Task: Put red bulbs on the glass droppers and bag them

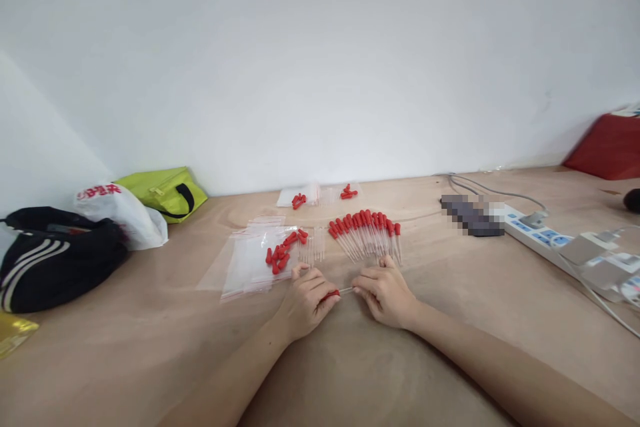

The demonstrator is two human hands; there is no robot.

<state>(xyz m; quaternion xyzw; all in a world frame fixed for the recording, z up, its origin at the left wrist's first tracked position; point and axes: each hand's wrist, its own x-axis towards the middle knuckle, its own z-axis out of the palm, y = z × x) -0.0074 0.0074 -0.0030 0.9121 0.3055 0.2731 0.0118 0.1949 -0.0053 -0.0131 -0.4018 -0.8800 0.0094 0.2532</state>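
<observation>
My left hand (pixel 309 300) pinches a red rubber bulb (pixel 330 295) between thumb and fingers. A thin clear glass tube (pixel 347 290) runs from that bulb to my right hand (pixel 385 295), whose fingertips close on its other end. Together they look like one dropper held level above the table. Just beyond my hands, several assembled droppers (pixel 367 230) lie fanned out with their red bulbs pointing away. Loose red bulbs (pixel 280 255) rest on clear zip bags (pixel 245 267) to the left. Beside them is a row of bare glass tubes (pixel 313 247).
Further back lie more small bags (pixel 295 195) with red bulbs. A power strip (pixel 540 233) with chargers and cables, plus a blurred-out dark object (pixel 470 215), sits at right. At left are a black bag (pixel 60 257), a white plastic bag (pixel 125 217) and a lime-green pouch (pixel 165 192).
</observation>
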